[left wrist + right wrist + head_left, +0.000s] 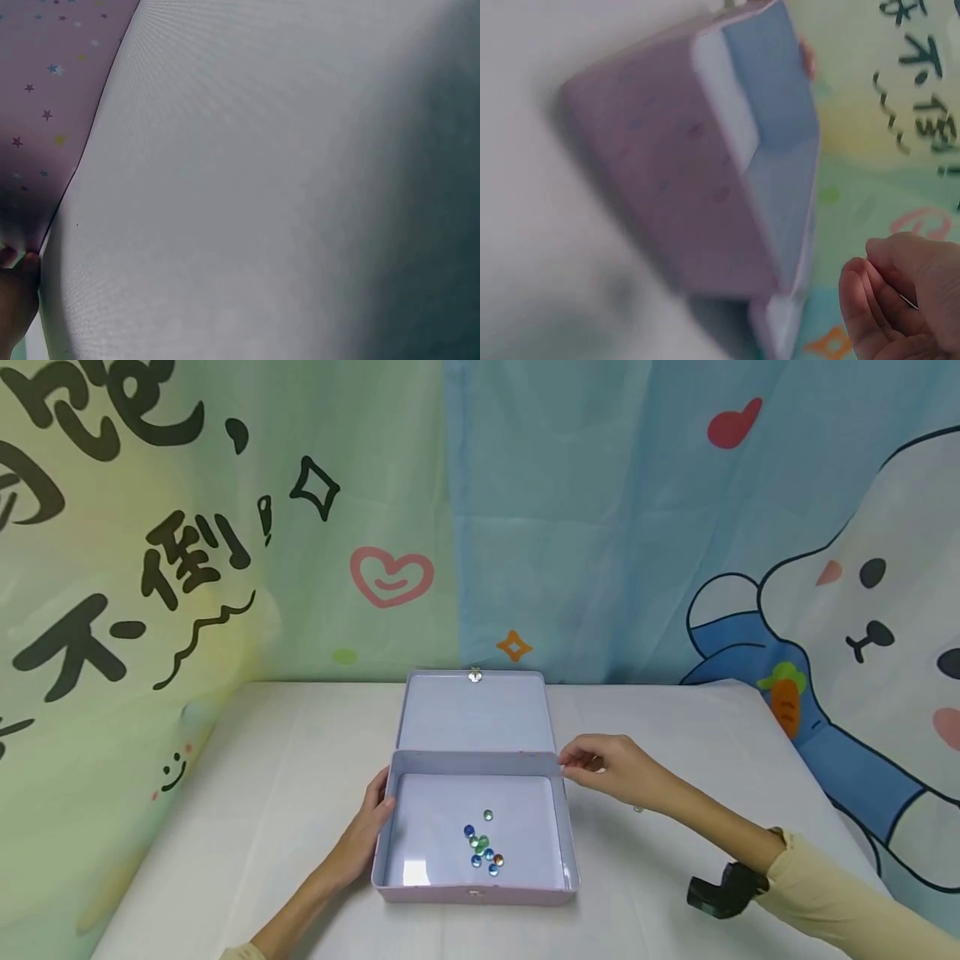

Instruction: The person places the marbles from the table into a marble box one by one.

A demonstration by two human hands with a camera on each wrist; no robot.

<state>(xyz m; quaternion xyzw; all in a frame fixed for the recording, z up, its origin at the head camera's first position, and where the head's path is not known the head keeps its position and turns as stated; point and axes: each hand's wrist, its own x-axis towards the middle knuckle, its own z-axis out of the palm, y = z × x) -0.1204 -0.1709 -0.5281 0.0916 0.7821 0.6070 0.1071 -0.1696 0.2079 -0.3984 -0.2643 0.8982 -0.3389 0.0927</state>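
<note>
A shallow lilac box (476, 896) with its hinged lid (474, 712) raised stands on the white-covered table. Several glass marbles (483, 841), blue, green and amber, lie grouped on its floor. My left hand (367, 827) holds the box's left side wall; in the left wrist view only part of that hand shows, at the star-printed side. By the back right corner of the box is my right hand (611, 767), fingers bent and thumb tip meeting the index finger. Whether something small sits between those fingertips is hidden. Another marble (638, 809) lies on the table beside the right forearm.
The white tablecloth (300, 760) spreads around the box. Behind it hangs a printed curtain (555, 510) with a cartoon animal and lettering. A black device (727, 891) is strapped on the right wrist. A metal clasp (475, 675) sits on the lid's edge.
</note>
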